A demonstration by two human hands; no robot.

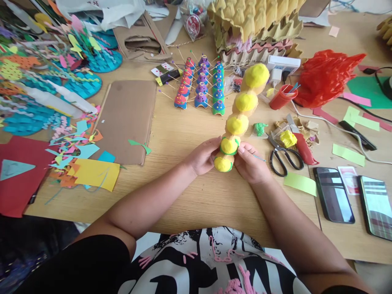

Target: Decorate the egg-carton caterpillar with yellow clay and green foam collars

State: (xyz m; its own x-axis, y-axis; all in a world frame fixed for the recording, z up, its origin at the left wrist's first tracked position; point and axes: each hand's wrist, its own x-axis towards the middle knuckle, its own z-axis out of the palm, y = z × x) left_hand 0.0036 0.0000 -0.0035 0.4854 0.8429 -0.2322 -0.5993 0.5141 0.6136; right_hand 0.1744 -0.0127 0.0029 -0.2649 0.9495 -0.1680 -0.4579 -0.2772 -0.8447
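Both hands, left hand and right hand, curl fingers around the near end of the yellow egg-carton caterpillar lying on the table. Risk: squeezing could crush the cups or smear the green band; the unsupported far end could swing into the painted cones.

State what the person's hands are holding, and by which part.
Both the left hand and right hand grip the yellow painted egg-carton caterpillar at its near end, around the green-ringed segment.

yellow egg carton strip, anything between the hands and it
Nothing visible. The left hand and right hand already touch the near end of the yellow strip from either side, by its green band.
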